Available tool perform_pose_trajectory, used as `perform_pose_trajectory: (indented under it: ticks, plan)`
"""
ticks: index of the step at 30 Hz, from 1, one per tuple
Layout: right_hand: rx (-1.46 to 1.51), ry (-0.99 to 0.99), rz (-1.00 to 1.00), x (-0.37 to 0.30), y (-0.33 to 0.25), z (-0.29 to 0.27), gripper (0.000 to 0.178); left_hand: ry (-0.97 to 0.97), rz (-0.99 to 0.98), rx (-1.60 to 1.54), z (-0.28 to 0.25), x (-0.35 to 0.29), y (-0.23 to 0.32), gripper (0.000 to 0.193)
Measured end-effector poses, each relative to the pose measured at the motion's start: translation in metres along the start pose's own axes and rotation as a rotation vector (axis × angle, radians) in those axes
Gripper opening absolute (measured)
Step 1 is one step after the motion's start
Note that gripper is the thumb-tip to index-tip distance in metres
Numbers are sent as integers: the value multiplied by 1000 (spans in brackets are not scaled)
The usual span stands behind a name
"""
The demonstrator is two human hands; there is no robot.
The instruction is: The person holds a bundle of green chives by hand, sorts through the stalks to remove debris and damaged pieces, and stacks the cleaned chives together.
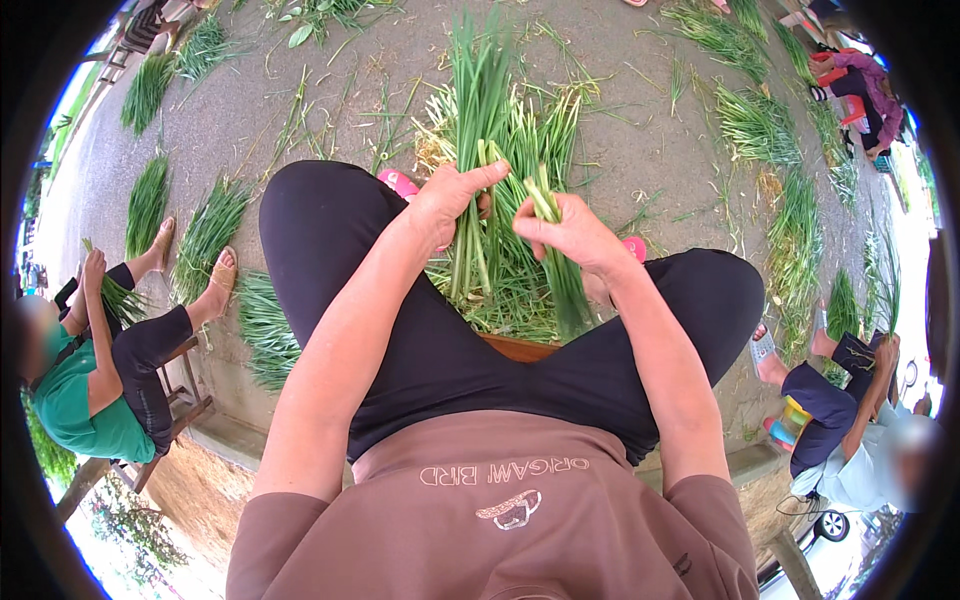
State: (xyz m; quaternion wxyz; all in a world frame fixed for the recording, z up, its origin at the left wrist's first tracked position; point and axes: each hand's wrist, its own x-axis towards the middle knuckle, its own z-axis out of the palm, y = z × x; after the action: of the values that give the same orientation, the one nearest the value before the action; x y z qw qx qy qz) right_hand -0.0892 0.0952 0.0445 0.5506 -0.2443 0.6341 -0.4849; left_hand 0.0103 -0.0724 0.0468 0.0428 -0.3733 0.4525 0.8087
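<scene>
Between my knees, my left hand (452, 203) is closed round a tall bunch of chives (480, 85), green tips pointing away from me and pale stalks toward me. My right hand (577, 235) pinches a smaller bunch of chives (541, 195). Its pale cut-looking ends stick up above the fingers, and its leaves (568, 295) hang down toward my lap, slightly blurred. The two bunches are side by side and a little apart at the hands. Under both hands lies a loose pile of chives (540, 125) with yellowish trimmings on the ground.
Chive bundles lie on the grey ground (330, 100) at left (215, 235) and right (757, 125), among scattered scraps. A person in green (110, 400) sits at left holding chives; another in pale blue (850, 480) sits at right. Farther right, a person in purple (875, 85) sits.
</scene>
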Motion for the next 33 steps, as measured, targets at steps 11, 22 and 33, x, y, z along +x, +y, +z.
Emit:
perform_pose_trajectory:
  ticks: [11,22,33]
  plan:
    - [174,109,-93,20,-1,15,26,-150,-29,-19,-1,13,-10,25]
    - [173,247,-73,1,1,-45,25,237,133,191,-25,18,-9,20]
    - [196,662,-455,-20,-58,-80,23,91,77,-281,-22,11,1,14]
